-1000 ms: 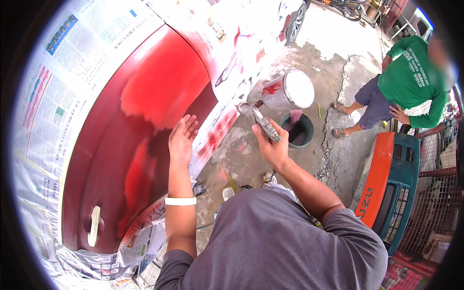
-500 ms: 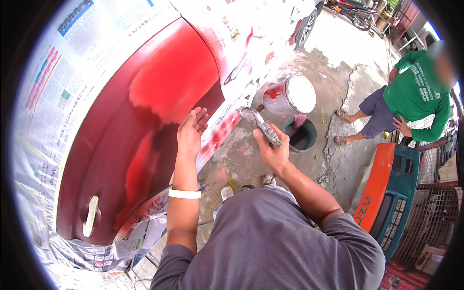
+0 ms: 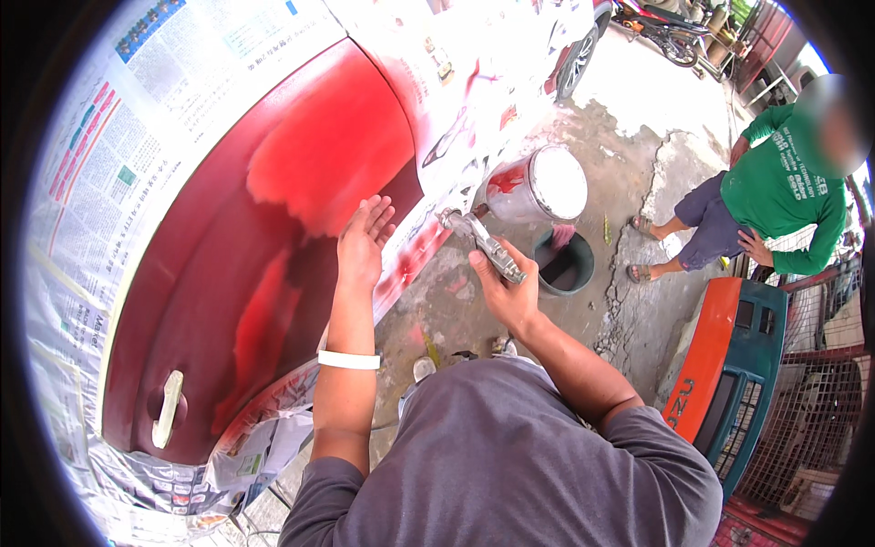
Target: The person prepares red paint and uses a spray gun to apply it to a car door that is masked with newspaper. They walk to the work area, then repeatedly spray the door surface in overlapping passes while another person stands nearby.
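A silver spray gun is gripped in my right hand, its nozzle end toward the car panel. At the gun's upper side sits a white lidded paint cup with red smears. My left hand is raised in front of the panel with its fingers stretched out, holding nothing; whether it touches the panel I cannot tell. The dark maroon car door bears a bright red painted patch at its far end and a smaller red streak lower down. A pale door handle shows at the near end.
Newspaper and plastic masking surround the door. A dark bucket with a pinkish cloth stands on the stained concrete. A person in a green shirt stands at right, near an orange and teal vehicle panel. A motorcycle is farther back.
My right hand, the spray gun and its cup have shifted slightly left and down in the picture. My left hand is slightly higher. The red patches look unchanged.
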The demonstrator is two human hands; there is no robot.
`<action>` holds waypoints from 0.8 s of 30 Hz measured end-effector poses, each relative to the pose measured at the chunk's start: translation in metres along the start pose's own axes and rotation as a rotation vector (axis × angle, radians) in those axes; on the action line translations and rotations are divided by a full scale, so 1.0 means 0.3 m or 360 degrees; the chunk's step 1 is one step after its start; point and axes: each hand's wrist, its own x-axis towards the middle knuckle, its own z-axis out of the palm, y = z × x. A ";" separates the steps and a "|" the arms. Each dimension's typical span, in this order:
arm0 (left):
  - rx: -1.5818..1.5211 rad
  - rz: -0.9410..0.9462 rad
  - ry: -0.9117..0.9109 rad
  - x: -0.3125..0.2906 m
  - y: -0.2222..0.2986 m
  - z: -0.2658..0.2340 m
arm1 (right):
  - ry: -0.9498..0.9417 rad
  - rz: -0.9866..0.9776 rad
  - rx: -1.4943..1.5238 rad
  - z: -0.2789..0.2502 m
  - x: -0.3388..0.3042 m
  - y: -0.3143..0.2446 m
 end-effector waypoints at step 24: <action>0.0067 0.0173 0.0087 -0.086 -0.021 0.122 | 0.0028 -0.0027 0.0023 -0.015 -0.028 0.080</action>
